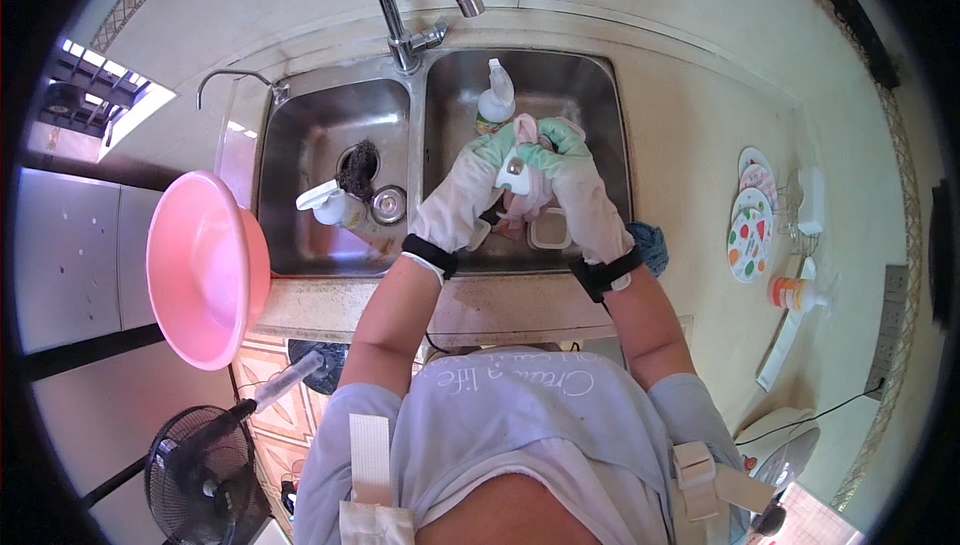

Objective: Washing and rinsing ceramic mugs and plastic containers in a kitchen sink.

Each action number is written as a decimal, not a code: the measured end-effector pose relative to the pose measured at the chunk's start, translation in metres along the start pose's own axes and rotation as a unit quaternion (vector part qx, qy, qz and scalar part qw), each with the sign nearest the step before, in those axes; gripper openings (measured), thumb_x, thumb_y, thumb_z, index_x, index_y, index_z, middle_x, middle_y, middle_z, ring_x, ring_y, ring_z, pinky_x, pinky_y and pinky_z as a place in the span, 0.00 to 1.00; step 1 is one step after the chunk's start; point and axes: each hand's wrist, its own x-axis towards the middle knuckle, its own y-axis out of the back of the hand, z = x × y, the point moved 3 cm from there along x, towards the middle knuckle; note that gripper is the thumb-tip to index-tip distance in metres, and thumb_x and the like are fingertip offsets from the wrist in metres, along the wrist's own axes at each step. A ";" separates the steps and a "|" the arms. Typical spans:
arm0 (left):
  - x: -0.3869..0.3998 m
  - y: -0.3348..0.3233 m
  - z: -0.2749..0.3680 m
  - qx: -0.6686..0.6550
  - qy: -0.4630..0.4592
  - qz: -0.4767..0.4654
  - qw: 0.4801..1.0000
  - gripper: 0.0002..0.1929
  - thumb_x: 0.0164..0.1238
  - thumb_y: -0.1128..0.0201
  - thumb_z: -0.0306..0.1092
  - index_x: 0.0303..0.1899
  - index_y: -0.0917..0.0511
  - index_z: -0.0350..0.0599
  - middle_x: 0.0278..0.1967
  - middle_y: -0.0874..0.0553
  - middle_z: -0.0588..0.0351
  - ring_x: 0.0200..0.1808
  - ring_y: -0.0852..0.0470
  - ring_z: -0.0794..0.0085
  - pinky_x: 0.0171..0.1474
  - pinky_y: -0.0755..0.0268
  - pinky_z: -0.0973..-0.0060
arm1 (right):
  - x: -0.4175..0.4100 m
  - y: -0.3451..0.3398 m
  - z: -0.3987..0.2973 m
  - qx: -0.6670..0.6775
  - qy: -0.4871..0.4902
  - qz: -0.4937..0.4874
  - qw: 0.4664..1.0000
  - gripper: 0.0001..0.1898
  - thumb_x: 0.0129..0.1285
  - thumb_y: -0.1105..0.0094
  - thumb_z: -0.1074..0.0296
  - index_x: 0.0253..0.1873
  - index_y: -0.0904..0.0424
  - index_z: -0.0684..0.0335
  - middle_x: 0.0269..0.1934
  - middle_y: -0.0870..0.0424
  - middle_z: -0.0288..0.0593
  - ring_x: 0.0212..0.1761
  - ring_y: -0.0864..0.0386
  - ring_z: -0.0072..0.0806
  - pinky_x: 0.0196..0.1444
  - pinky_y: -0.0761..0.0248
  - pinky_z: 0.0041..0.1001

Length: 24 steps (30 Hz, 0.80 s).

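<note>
Both hands wear white gloves with green fingers and are over the right sink basin (592,95). Between them they hold a small white plastic item (516,177) with a metallic round part, together with a pale pink cloth (525,204). My left hand (495,159) grips its left side; my right hand (561,151) closes on it from the right. A white spray bottle (495,106) stands just behind my left hand. Below the hands, a clear rectangular container (550,230) lies in the basin. Exactly what the white item is, I cannot tell.
In the left basin (300,132) lie a second spray bottle (337,209), a dark scourer (361,168) and a drain strainer (388,204). A pink plastic tub (202,267) leans left of the sink. The chrome faucet (401,27) rises behind; a blue cloth (649,245) sits on the right rim.
</note>
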 end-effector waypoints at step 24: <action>-0.003 -0.016 -0.009 0.092 0.010 0.001 0.996 0.22 0.70 0.51 0.58 0.43 0.21 0.50 0.32 0.18 0.64 0.28 0.21 0.80 0.27 0.32 0.79 | 0.005 0.016 -0.006 -0.316 0.295 0.108 0.895 0.09 0.53 0.43 0.79 0.40 0.21 0.63 0.34 0.24 0.44 0.36 0.24 0.37 0.37 0.31 0.29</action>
